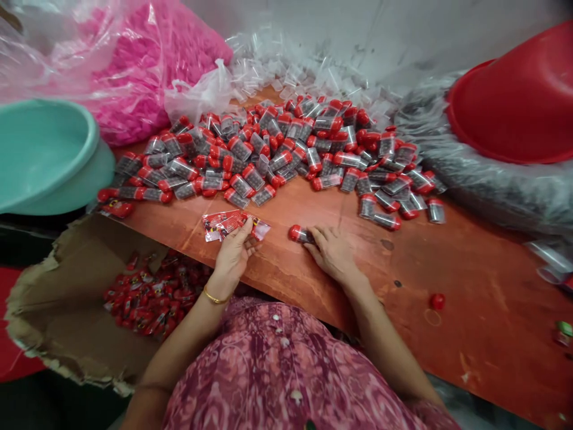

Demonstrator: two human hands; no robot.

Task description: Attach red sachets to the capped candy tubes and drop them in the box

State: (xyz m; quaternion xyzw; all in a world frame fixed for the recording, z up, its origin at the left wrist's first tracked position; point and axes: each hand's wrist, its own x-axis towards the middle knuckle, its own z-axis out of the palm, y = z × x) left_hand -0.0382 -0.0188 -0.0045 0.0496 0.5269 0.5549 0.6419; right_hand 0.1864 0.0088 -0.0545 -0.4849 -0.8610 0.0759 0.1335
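Between the thumb and fingers of my left hand [235, 251] are several flat red printed wrappers [221, 224], held just above the table's front edge. My right hand [332, 251] has its fingers closed around the clear end of a small tube with a red cap [296, 233], which lies on its side on the table. Dark contents show through the tube's clear wall. Beyond both hands spreads a large pile of similar red-capped clear tubes [242, 149].
A cardboard box [58, 292] of red wrapped pieces [152, 298] stands below the table [430, 257] at left. A teal basin [49, 155] and a bag of pink pieces [134, 65] are behind it. At right, a red tub [519, 101] rests on a plastic bag [474, 185].
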